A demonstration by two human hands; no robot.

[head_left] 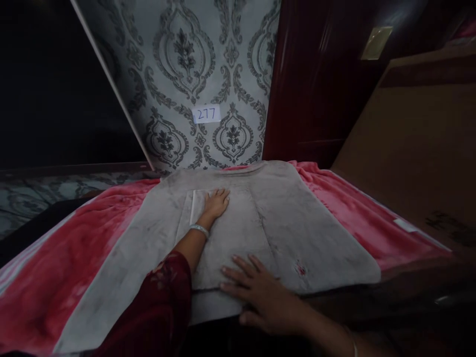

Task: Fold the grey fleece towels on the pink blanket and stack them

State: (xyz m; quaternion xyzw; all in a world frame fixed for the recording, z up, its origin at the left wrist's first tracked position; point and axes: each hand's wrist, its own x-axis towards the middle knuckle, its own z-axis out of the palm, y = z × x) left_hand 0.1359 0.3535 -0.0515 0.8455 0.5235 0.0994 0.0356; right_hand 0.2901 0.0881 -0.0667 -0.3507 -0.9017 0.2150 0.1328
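Observation:
A grey plush cloth (305,233), shaped somewhat like a garment with a neckline at its far edge, lies spread out flat. On its middle is a rectangular grey panel (238,233) with a pale strip along its upper left side. My left hand (216,202) rests flat on the upper part of this panel, fingers extended. Nearer to me, my right hand (266,297) has its fingers spread over the panel's lower edge; whether the palm touches is unclear. Neither hand holds anything. A small red and dark spot (299,268) shows on the cloth to the right.
Beneath the grey cloth is a red plush blanket (111,223). Behind stands a patterned wall with a paper label (207,114) reading 277. A large dark screen (67,89) rises at left, and a cardboard box (416,148) stands at right.

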